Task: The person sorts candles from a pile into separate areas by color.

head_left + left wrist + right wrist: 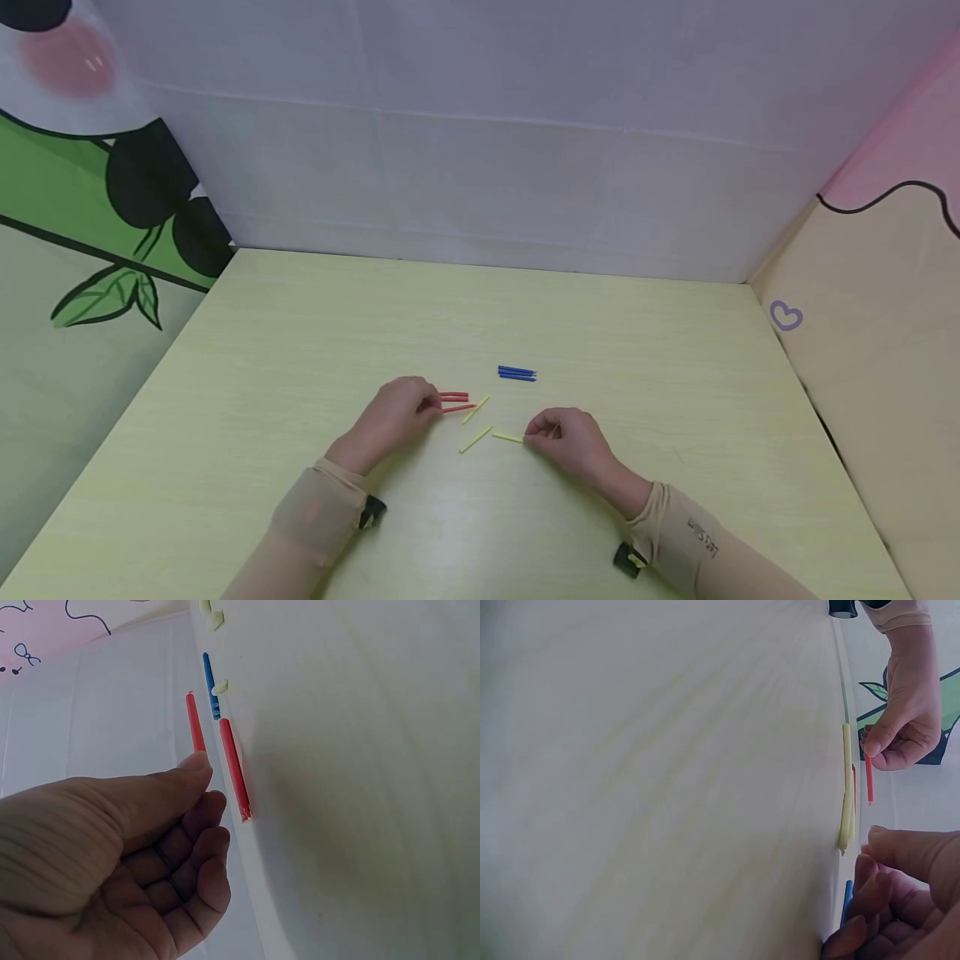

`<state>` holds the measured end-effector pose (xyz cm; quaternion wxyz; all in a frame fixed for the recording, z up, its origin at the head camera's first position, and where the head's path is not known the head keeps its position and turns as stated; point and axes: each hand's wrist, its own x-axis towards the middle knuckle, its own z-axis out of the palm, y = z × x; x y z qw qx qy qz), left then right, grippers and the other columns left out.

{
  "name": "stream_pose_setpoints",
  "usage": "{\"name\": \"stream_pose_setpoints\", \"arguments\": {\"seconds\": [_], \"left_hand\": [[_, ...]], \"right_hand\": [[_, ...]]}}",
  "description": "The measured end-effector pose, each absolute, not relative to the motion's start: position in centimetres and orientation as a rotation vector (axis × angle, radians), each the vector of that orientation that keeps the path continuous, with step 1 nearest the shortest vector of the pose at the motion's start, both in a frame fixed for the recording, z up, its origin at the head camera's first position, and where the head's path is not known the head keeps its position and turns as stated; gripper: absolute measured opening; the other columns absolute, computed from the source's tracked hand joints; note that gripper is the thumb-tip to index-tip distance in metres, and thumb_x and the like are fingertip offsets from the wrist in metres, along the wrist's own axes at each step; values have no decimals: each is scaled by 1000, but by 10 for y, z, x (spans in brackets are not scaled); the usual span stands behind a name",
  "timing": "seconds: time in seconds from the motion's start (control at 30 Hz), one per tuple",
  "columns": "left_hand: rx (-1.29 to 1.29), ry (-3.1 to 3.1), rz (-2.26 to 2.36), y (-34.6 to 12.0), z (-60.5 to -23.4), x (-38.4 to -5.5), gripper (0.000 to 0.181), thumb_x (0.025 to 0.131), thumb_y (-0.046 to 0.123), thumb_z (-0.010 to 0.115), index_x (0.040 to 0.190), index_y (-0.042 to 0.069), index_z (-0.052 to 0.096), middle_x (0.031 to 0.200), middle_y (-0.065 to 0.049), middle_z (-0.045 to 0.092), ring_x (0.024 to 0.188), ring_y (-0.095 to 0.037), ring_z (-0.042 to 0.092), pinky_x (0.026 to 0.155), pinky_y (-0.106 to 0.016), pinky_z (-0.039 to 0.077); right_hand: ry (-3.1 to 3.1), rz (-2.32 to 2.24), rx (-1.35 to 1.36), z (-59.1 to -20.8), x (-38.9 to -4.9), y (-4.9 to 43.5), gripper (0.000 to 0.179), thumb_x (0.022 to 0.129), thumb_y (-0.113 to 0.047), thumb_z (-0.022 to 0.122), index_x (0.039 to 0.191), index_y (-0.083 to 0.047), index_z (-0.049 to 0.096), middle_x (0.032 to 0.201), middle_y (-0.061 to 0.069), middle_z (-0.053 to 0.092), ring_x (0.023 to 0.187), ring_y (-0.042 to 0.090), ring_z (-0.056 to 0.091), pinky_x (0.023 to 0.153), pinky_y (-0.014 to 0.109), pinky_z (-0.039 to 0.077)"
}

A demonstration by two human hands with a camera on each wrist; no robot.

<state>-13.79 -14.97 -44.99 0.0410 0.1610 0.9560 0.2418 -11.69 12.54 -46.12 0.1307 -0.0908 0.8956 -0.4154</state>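
Observation:
Several thin birthday-style candles lie about the middle of the table (pixel 645 350). My left hand (pixel 402 414) pinches a red candle (pixel 195 720) by its end between thumb and fingertip, held just above the table. Two more red candles (pixel 454 396) lie beside those fingers. Close to them is a yellow candle (pixel 476 409), tilted, with a second yellow candle (pixel 476 440) nearer me. The right hand (pixel 572 442) hovers with loosely curled fingers over the end of a third yellow candle (pixel 507 437); the right wrist view shows that candle apart from the fingertips.
Blue candles (pixel 517 374) lie side by side farther back. A pale grey wall (pixel 480 175) stands behind the table. Printed panels stand at the sides, a leaf pattern (pixel 105 296) at left and a small heart (pixel 786 316) at right.

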Motion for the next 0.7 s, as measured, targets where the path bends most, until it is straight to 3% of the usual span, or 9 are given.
{"name": "stream_pose_setpoints", "arguments": {"seconds": [0.7], "left_hand": [[582, 2977, 626, -162, -450, -146, 10, 81, 10, 79, 76, 11, 70, 74, 4, 61, 73, -15, 56, 73, -34, 48]], "right_hand": [[2615, -1211, -276, -462, -116, 127, 7, 83, -11, 76, 80, -15, 72, 70, -8, 61, 63, 12, 52, 61, 26, 44]]}}
